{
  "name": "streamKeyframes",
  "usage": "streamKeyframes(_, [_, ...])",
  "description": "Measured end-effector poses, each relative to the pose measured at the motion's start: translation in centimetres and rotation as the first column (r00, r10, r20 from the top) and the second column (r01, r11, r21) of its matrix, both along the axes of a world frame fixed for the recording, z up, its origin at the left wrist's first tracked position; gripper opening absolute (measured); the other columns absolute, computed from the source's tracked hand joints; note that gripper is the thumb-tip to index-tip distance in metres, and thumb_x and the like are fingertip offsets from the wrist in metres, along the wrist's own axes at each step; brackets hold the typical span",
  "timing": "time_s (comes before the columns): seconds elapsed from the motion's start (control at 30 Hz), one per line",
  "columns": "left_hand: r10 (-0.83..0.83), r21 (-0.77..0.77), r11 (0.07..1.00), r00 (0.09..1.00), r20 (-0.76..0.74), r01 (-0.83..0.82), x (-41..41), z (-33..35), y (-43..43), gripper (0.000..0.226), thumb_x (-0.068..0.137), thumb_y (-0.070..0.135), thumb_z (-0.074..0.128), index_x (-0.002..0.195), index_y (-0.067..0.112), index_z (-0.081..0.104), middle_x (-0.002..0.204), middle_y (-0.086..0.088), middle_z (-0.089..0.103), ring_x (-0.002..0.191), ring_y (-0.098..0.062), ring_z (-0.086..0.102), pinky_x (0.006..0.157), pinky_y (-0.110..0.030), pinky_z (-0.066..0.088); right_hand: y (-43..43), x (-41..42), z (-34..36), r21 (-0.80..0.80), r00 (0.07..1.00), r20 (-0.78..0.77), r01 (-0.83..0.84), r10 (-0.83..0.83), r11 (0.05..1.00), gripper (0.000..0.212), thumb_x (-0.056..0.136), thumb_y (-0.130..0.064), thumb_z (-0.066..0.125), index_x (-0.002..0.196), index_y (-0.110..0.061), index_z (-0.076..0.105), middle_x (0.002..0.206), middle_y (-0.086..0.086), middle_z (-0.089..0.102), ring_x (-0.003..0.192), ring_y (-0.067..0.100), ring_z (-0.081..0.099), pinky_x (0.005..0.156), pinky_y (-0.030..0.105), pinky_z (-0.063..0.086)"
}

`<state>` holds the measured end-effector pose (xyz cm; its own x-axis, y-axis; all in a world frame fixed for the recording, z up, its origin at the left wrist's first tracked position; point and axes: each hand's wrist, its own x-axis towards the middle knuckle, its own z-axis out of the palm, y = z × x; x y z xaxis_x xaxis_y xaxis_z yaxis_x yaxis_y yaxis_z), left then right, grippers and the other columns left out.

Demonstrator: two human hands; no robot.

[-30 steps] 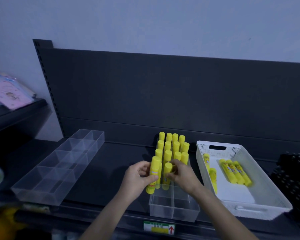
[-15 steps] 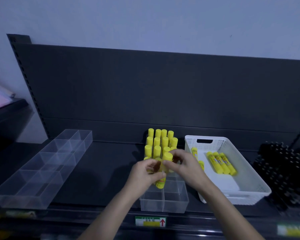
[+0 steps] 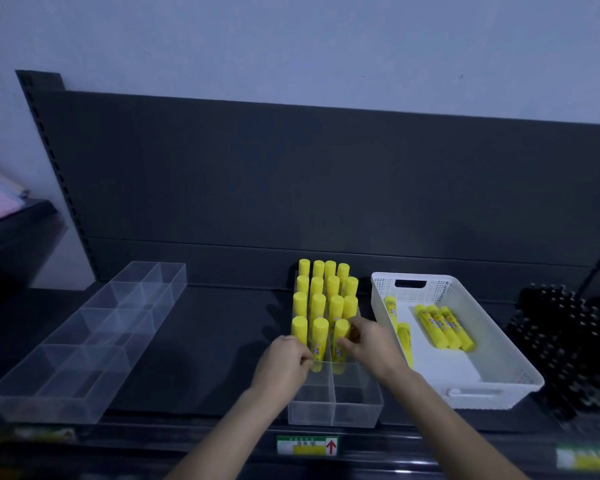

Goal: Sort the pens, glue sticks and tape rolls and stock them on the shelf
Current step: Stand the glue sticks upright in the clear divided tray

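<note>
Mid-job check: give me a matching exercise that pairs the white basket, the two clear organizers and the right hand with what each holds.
Column one:
1. white basket
2. left clear organizer
3. middle clear organizer
4. right hand

Column two:
A. rows of upright glue sticks
B. one front-row glue stick, gripped
C. loose glue sticks lying flat
D. no glue sticks visible

Pairs: 1-C; 2-D; 3-A; 4-B

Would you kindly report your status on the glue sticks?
Left hand pinches one glue stick, right hand grips neighbouring stick; both upright in clear divider tray. White basket holds five more. Nothing blocking.
</note>
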<state>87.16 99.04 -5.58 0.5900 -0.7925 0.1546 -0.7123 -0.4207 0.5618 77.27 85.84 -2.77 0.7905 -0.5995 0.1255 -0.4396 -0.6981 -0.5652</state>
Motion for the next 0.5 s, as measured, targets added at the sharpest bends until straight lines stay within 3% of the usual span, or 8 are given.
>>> streamKeyframes(0.3, [-0.034,0.038,0.999,0.997,0.068,0.031,-0.2,0.5,0.3,0.022,0.092,0.024,0.052,0.102,0.016,0.07,0.106,0.003,0.059,0.102,-0.014,0.054,0.084,-0.029,0.048,0.0,-0.4,-0.2,0.078,0.999,0.039,0.024,-0.027,0.997,0.025,0.081,-0.02,0.067,0.105,-0.012,0.063,0.092,0.004,0.069,0.082,0.017,0.061,0.075,0.025,0.049])
streamKeyframes(0.4, [-0.022,-0.039,0.999,0.997,0.074,0.025,-0.7,1.0,0.0,0.022,0.092,0.023,0.051,0.097,0.014,0.07,0.102,0.004,0.061,0.099,-0.012,0.054,0.082,-0.029,0.048,-0.8,-1.7,0.2,0.15,0.992,0.097,0.065,-0.08,0.986,0.039,0.079,-0.019,0.071,0.115,-0.009,0.061,0.103,0.008,0.069,0.091,0.016,0.063,0.085,0.024,0.049])
streamKeyframes(0.5, [-0.036,-0.129,0.991,0.998,0.041,0.041,-2.3,2.1,-0.9,0.02,0.09,0.019,0.053,0.09,0.013,0.072,0.093,0.002,0.064,0.09,-0.013,0.058,0.079,-0.032,0.048,-2.9,-4.3,0.7,0.153,0.976,0.147,0.136,-0.158,0.979,0.036,0.082,-0.014,0.068,0.116,-0.004,0.061,0.102,0.011,0.069,0.086,0.013,0.06,0.079,0.016,0.042])
